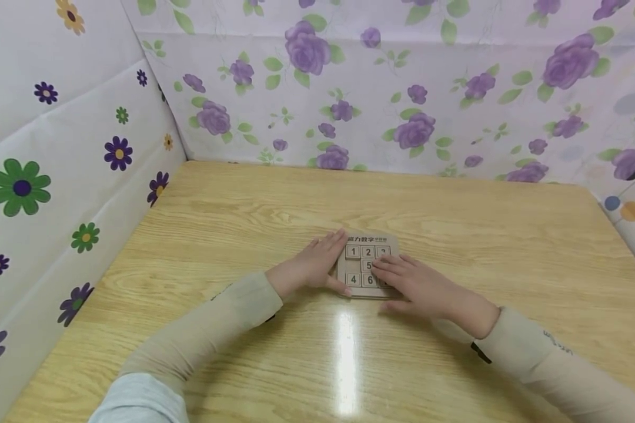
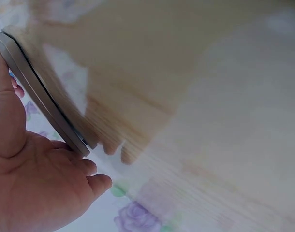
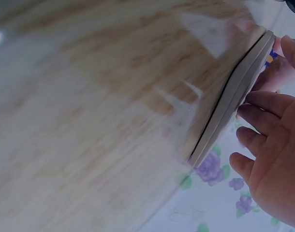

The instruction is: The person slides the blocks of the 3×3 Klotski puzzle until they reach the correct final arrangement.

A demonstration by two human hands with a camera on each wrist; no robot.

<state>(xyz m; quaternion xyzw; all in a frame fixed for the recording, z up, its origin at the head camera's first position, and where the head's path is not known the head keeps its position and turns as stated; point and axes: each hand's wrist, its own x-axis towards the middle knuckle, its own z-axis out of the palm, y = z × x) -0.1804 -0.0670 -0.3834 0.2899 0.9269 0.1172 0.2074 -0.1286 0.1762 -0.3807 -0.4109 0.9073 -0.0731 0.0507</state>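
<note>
A flat sliding number puzzle [image 1: 371, 292] lies on the wooden table, dark lettering along its far edge. Tiles 1, 2 and 3 form the far row; a gap sits left of tile 5 [image 1: 367, 265], and tiles 4 and 6 are nearest. My left hand [image 1: 317, 265] holds the puzzle's left side, thumb at the near corner and fingers along the edge. From the right, my right hand [image 1: 425, 289] reaches over the board with fairly straight fingertips on the tiles beside the 5, hiding those at the right. In the right wrist view, those fingers [image 3: 268, 104] touch the board's top.
The wooden table [image 1: 243, 194] reflects light in a bright streak in front of the puzzle. Flower-printed cloth [image 1: 307, 106] stands behind the table, with more patterned cloth along the left and right sides. Beige sleeves cover both forearms.
</note>
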